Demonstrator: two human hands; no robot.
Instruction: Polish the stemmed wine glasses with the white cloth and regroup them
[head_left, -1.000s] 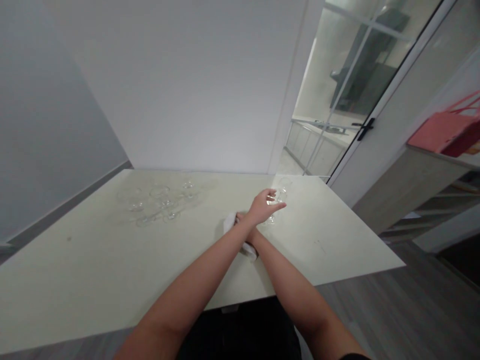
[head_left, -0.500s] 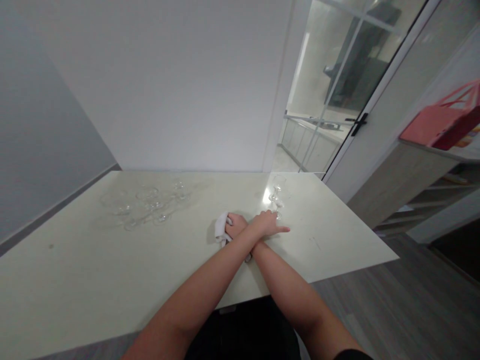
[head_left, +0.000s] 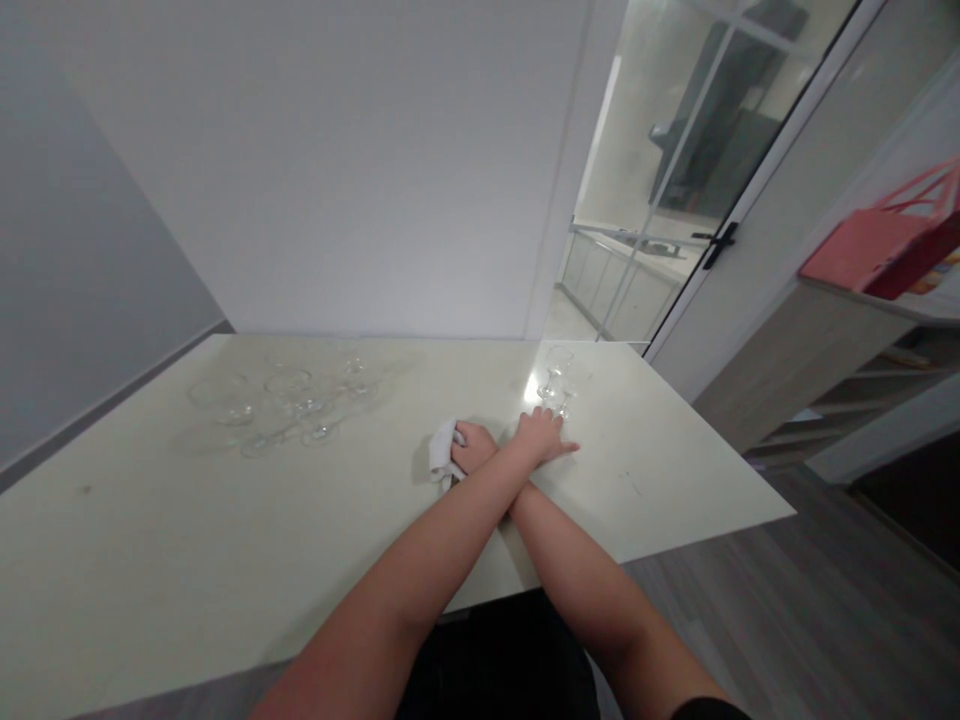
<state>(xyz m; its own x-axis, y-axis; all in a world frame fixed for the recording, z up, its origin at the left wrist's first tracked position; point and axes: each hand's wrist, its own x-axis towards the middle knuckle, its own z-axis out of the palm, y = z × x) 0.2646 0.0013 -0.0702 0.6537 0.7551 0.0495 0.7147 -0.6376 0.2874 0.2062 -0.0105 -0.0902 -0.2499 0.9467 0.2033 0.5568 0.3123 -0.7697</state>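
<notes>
My arms are crossed over a pale table (head_left: 150, 520). My left hand (head_left: 544, 437) reaches to the right and lies flat with its fingers stretched out, at the foot of a clear stemmed glass (head_left: 557, 375) that stands upright near the far right edge. It holds nothing. My right hand (head_left: 471, 449) reaches to the left under the left forearm and is closed on a crumpled white cloth (head_left: 442, 449), which rests on the table top.
Several clear stemmed glasses (head_left: 281, 400) stand and lie in a group at the far left of the table. A glass door with a black handle (head_left: 718, 245) is behind the table's right corner. A pink bag (head_left: 881, 250) sits on a wooden shelf unit at the right.
My left hand was up at the glass's bowl one second ago; it has come down and now lies flat by the glass's foot. The right hand stays on the cloth.
</notes>
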